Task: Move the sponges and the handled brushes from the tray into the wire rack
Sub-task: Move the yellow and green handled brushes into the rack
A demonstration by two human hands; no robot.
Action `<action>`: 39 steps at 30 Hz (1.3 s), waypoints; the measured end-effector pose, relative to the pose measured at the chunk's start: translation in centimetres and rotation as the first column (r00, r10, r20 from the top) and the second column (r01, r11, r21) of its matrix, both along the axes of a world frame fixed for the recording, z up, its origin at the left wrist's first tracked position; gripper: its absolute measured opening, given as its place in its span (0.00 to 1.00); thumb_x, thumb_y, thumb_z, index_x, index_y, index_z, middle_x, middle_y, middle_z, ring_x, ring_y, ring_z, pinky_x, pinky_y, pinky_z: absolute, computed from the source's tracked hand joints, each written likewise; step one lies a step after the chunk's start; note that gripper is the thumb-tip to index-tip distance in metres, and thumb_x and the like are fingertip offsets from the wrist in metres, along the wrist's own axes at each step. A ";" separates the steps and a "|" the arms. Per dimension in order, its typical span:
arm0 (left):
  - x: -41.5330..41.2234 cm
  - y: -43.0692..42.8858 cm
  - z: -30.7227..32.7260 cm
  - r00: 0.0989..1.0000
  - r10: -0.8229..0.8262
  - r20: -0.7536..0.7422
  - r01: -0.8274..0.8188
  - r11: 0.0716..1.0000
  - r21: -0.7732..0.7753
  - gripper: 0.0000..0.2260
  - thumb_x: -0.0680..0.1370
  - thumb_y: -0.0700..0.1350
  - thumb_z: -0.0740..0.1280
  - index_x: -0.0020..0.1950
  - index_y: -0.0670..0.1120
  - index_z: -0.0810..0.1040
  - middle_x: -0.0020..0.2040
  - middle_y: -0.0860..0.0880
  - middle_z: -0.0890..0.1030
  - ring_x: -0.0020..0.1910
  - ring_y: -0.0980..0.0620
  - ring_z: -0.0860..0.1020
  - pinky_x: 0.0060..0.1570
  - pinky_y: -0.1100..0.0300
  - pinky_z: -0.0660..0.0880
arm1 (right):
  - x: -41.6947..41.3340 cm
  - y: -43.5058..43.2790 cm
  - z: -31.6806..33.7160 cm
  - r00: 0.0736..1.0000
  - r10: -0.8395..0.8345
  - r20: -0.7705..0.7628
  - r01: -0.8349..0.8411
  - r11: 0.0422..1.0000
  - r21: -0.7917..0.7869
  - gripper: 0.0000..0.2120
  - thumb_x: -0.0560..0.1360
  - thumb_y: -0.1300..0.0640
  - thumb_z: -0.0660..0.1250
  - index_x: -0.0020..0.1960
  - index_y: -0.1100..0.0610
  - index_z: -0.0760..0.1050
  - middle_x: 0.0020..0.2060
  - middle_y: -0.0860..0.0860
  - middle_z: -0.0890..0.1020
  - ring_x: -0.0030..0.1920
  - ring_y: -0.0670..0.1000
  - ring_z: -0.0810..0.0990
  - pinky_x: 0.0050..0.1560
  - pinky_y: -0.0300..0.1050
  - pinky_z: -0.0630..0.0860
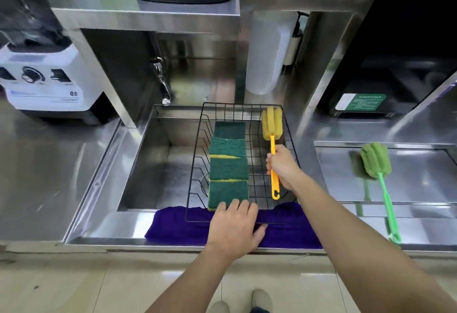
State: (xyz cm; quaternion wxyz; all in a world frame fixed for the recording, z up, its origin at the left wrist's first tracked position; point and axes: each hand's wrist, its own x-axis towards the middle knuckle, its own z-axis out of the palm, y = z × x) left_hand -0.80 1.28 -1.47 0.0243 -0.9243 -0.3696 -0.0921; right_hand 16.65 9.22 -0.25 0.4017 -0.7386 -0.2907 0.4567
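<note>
Right hand (283, 168) grips yellow brush (272, 134) mid-handle over wire rack (291, 139); left hand (235, 226) flat on rim — handle could snag wires, tipping rack.

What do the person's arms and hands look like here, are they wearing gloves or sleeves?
No gloves: the left hand and the right hand are bare, and so are both forearms, with no sleeve in view. No watch, ring or band shows. Light-coloured shoes appear at the bottom edge.
</note>
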 end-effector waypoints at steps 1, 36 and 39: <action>0.0 0.0 0.0 1.000 -0.003 -0.001 0.003 1.000 0.003 0.16 0.68 0.60 0.70 0.40 0.47 0.76 0.34 0.51 0.78 0.33 0.49 0.76 0.32 0.56 0.73 | -0.2 0.1 -0.7 0.999 0.025 0.029 -0.024 0.999 -0.034 0.11 0.78 0.66 0.51 0.58 0.60 0.65 0.37 0.55 0.69 0.31 0.49 0.67 0.31 0.44 0.69; 3.4 -1.0 0.9 0.986 -0.140 -0.096 0.134 0.989 -0.061 0.16 0.71 0.59 0.66 0.47 0.47 0.78 0.39 0.50 0.79 0.38 0.49 0.76 0.39 0.55 0.74 | 4.4 -2.1 2.8 0.855 0.116 0.505 -0.178 0.981 0.078 0.13 0.78 0.63 0.59 0.59 0.62 0.75 0.50 0.60 0.82 0.47 0.54 0.78 0.52 0.48 0.74; 5.5 -1.7 0.8 0.980 -0.164 -0.111 0.151 0.982 -0.112 0.17 0.75 0.58 0.61 0.52 0.46 0.76 0.44 0.48 0.80 0.43 0.47 0.76 0.44 0.52 0.73 | 8.1 -4.2 2.9 0.787 0.006 0.617 -0.053 0.997 0.058 0.13 0.76 0.64 0.59 0.58 0.63 0.75 0.54 0.62 0.81 0.54 0.60 0.79 0.55 0.49 0.74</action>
